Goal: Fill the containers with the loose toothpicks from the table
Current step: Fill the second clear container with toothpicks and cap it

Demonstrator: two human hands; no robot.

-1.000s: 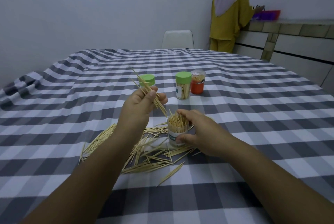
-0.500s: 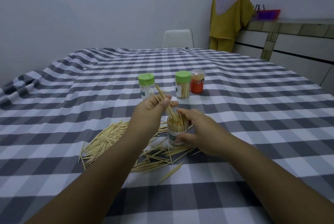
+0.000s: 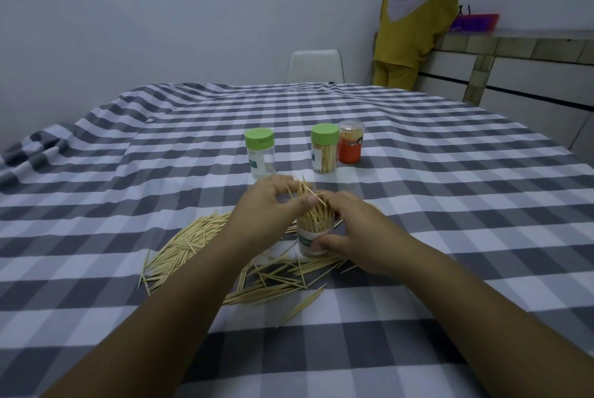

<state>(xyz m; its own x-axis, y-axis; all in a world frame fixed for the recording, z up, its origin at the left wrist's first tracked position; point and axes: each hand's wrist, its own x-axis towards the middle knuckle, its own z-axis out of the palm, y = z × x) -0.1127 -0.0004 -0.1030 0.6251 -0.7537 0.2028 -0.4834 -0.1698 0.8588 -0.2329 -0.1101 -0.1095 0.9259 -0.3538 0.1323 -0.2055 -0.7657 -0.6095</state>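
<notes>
An open clear toothpick container [image 3: 308, 238] stands upright in the middle of the checked tablecloth [image 3: 450, 204], packed with toothpicks. My right hand [image 3: 356, 230] grips its side. My left hand [image 3: 266, 208] pinches a small bundle of toothpicks [image 3: 313, 204] whose lower ends are inside the container's mouth. Loose toothpicks [image 3: 193, 243] lie scattered on the cloth to the left of and in front of the container.
Behind stand a nearly empty green-lidded container [image 3: 260, 151], a full green-lidded container [image 3: 324, 148] and a clear-lidded orange container [image 3: 351, 146]. A white chair [image 3: 315, 66] is at the far edge. A person in yellow [image 3: 411, 27] stands at a counter [image 3: 514, 44].
My left hand has come down and to the right with its bundle, from above the table to the container's mouth. My right hand has kept hold of the container.
</notes>
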